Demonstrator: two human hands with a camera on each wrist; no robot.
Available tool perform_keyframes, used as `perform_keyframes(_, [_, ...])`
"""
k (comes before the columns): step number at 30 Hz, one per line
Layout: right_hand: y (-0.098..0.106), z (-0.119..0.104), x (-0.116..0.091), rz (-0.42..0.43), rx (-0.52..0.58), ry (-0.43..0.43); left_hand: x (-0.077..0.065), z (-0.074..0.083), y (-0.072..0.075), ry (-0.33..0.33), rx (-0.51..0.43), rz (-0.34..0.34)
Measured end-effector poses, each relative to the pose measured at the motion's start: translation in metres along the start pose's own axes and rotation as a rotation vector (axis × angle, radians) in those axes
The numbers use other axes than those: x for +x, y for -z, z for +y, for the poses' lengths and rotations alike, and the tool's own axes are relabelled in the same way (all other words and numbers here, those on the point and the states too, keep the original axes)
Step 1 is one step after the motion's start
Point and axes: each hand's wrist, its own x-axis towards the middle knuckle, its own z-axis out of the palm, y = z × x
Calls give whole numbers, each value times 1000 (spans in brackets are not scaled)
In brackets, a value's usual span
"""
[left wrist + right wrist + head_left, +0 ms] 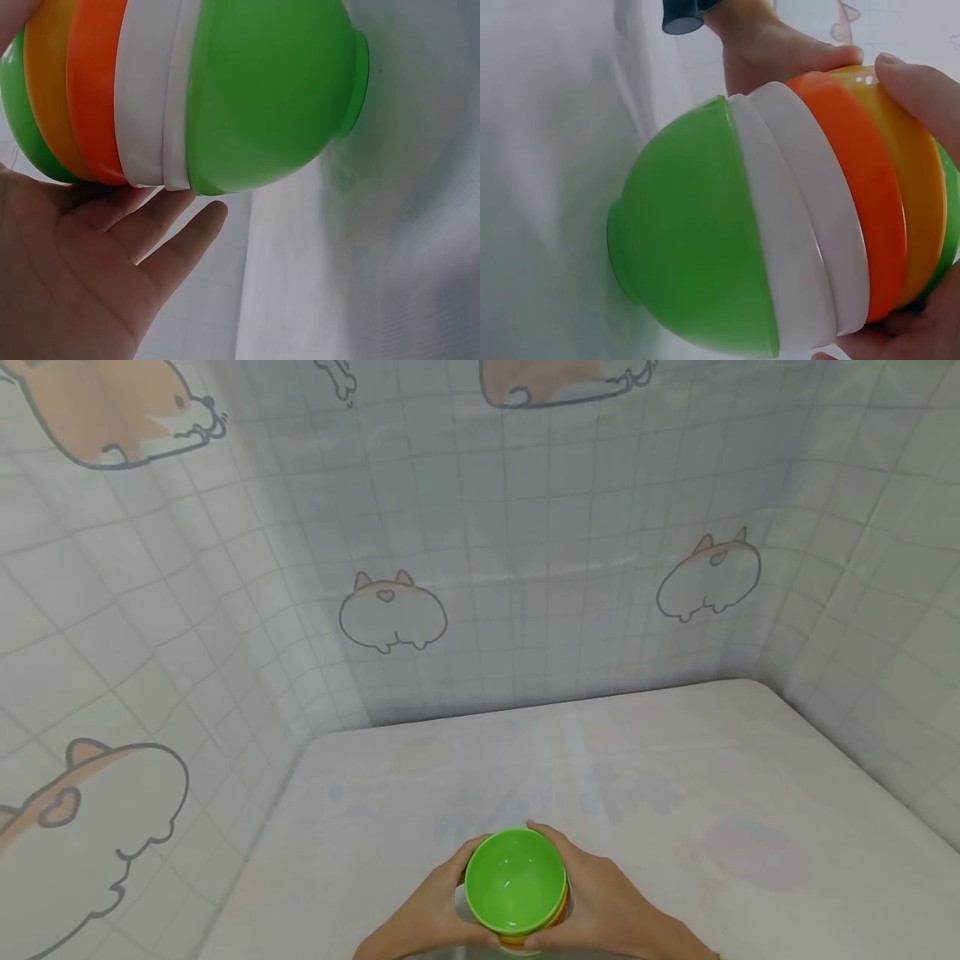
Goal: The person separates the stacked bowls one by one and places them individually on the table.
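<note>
Both hands grip a stack of nested plastic bowls near the table's front edge. On top, the head view shows a green bowl [516, 878] from above, its inside bare. Beneath it come a yellow bowl [911, 180], an orange bowl [855, 187] and two white bowls [799, 202]. A second green bowl [270, 97] forms the base, its foot right at the table surface. My left hand [442, 906] wraps the left side, its thumb toward the near side and fingers spread along the stack. From the right, my right hand [603, 902] curls round the upper bowls.
A pale, faintly patterned cover lies over the table [675, 768]. Gridded cloth with cartoon dogs hangs as a back wall [540, 560] and as side walls, close to the table's edges. A dark band [682, 15] sits at the left wrist.
</note>
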Motion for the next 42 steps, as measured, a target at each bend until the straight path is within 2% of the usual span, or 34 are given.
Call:
perform_keyframes(8, [-3, -1, 5, -12, 100, -31, 1, -3, 4, -10, 3, -5])
perform_keyframes(13, [-5, 1, 7, -5, 150, 1, 3, -3, 5, -20, -11, -5])
perform_keyframes(22, [-4, 3, 9, 6, 212, 11, 5, -5, 4, -10, -13, -9])
perform_keyframes(27, [-2, 5, 11, -7, 241, -35, 8, -5, 4, -11, -4, -2])
perform_keyframes(36, [-3, 7, 10, 22, 184, -40, 9, -9, 5, -9, -6, -7])
perform_keyframes(42, [-5, 12, 8, 62, 99, -43, 10, -12, 5, 4, 41, 2])
